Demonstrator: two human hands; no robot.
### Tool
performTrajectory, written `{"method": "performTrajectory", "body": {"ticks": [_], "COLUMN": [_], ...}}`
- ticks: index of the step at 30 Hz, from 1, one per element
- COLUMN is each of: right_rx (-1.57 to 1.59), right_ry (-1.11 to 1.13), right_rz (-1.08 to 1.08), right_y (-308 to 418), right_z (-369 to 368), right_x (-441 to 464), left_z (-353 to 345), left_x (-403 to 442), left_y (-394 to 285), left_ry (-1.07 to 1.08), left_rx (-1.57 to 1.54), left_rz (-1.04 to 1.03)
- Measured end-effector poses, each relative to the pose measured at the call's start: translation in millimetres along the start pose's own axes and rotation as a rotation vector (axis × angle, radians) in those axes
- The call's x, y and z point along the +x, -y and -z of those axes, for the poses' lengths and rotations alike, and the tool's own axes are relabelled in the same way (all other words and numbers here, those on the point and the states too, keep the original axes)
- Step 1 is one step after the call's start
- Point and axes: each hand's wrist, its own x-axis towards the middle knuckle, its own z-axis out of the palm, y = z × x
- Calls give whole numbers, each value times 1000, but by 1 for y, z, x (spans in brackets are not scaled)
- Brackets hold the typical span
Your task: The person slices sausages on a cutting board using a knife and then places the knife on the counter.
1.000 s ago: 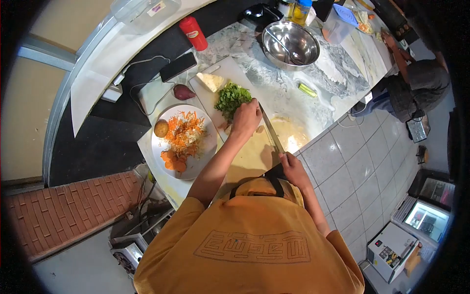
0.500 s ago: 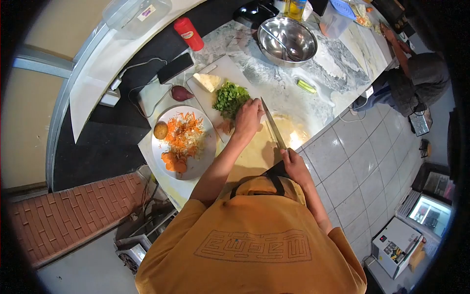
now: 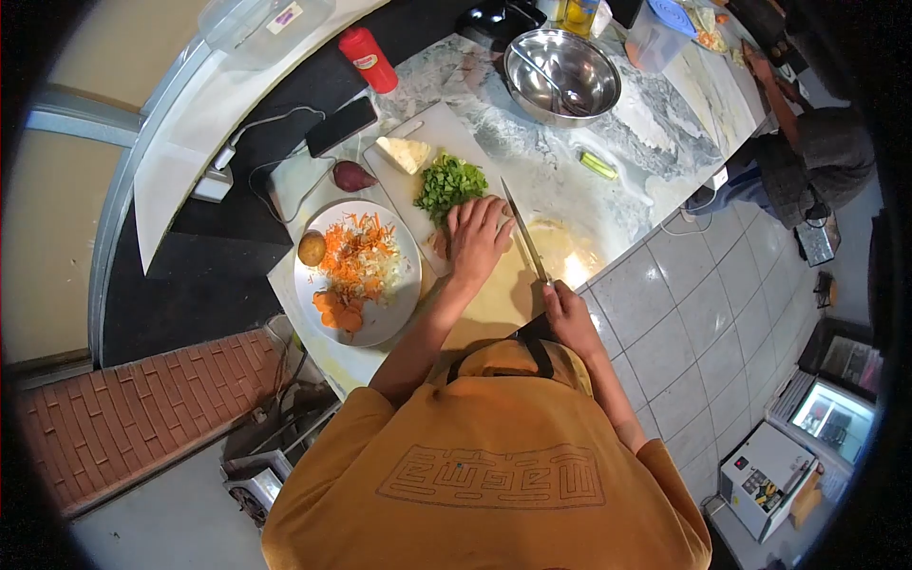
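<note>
My left hand [image 3: 477, 243] lies with its fingers spread at the lower edge of a pile of chopped green leaves [image 3: 448, 187] on the white cutting board [image 3: 391, 180]. In my right hand [image 3: 568, 315] is the handle of a long knife [image 3: 527, 236], its blade pointing away from me, just right of my left hand. A pale wedge, perhaps cheese [image 3: 404, 154], rests on the board beyond the leaves. Left of the board, a white plate [image 3: 385, 328] holds shredded orange and pale vegetables, orange slices and a round brown item.
A purple onion [image 3: 352, 176], a phone [image 3: 342, 126] and a red bottle [image 3: 368, 59] are behind the plate. Farther right stand a steel bowl [image 3: 562, 78] with a utensil, a green vegetable piece [image 3: 598, 165] and a plastic container [image 3: 657, 36]. Another person [image 3: 822, 157] is at the far right.
My left hand's fingers, bunched before, have spread out over the near edge of the leaves. The knife remains in my right hand, its blade turned slightly.
</note>
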Motion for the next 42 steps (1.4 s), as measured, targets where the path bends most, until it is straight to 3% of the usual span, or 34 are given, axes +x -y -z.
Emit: {"method": "performTrajectory", "body": {"ticks": [2, 8, 18, 42], "right_rx": [-7, -101, -236, -344], "right_ry": [-78, -215, -215, -156], "right_rz": [93, 81, 166, 47], "right_y": [-6, -4, 9, 16], "right_z": [-3, -12, -9, -17], "right_x": [2, 6, 7, 14], "left_z": [2, -2, -2, -2], "left_x": [-7, -23, -25, -23], "left_y": [0, 4, 8, 8], "left_ry": [-5, 47, 56, 47], "left_rx": [24, 47, 50, 14], "left_rz": [-33, -103, -108, -91]}}
